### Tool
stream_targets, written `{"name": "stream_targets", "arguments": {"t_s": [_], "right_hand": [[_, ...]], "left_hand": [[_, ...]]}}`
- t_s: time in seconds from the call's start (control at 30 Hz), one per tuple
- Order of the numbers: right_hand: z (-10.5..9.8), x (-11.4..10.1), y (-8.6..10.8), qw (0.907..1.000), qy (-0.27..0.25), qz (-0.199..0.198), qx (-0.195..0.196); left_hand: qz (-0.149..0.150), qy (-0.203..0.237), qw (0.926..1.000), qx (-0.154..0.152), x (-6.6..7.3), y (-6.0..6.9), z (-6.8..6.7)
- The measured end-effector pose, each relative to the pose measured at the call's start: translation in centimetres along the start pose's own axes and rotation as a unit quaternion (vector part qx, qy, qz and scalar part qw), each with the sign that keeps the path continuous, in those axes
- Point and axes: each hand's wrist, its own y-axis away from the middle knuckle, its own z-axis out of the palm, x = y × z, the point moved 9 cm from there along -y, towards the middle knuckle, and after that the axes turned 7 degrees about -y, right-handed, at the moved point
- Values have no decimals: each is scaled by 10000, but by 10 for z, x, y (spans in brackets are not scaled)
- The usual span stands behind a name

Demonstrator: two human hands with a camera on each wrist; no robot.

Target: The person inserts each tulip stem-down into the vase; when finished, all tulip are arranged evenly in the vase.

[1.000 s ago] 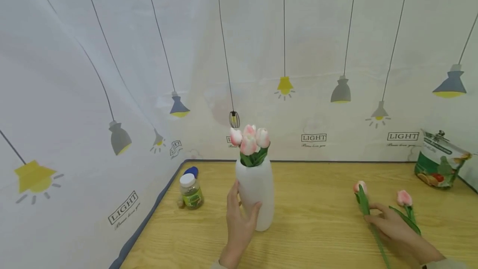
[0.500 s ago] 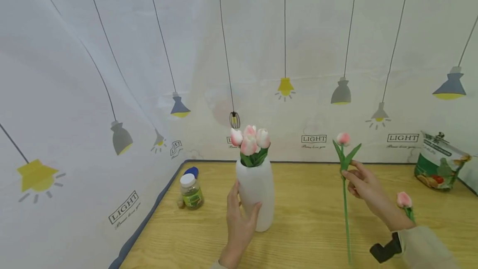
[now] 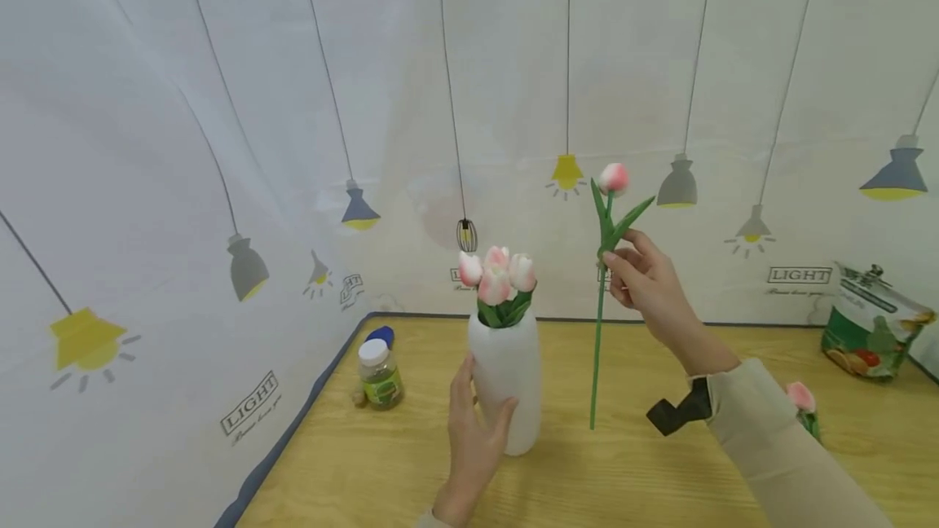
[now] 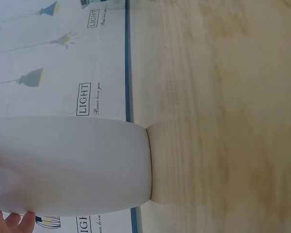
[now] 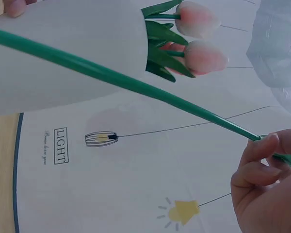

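While the vase (image 3: 506,381) is clasped by the left hand (image 3: 473,442), a tulip (image 3: 601,297) is held nearly upright, pinched by the fingers (image 3: 620,268) of the right hand (image 3: 655,288), right of the vase and apart from it

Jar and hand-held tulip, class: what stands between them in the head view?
The head view shows the white vase, with tulips in it, between them; the left hand grips it.

White-lidded jar (image 3: 381,376), green-white pouch (image 3: 869,331).
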Motion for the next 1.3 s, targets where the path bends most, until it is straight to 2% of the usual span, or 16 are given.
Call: {"name": "stream_targets", "arguments": {"t_s": [0.2,0.43,0.6,0.8,0.93,1.13,1.3], "right_hand": [[21,-32,-16,9972,-567,-470,-125],[32,-66,-29,9890,-1106,-981,-78],[34,-82,-32,9821,-1418,-1233,120],[32,-96,-33,9690,-1832,-1606,420],[37,-93,-34,9703,-1831,-1522,421],[54,-70,-32,9898,-923,-1073,147],[68,-41,-22,9957,-311,-865,-63]], "left_hand": [[9,-1,10000,-13,1,-1,0],[-118,57,9999,-111,0,-1,-1],[-108,27,9999,-132,1,-1,-1],[-91,48,9998,-142,0,-1,-1],[-132,60,9997,-186,-1,-2,-1],[-135,-1,9997,-221,-3,-1,1],[-157,28,9996,-228,-3,-1,1]]}}
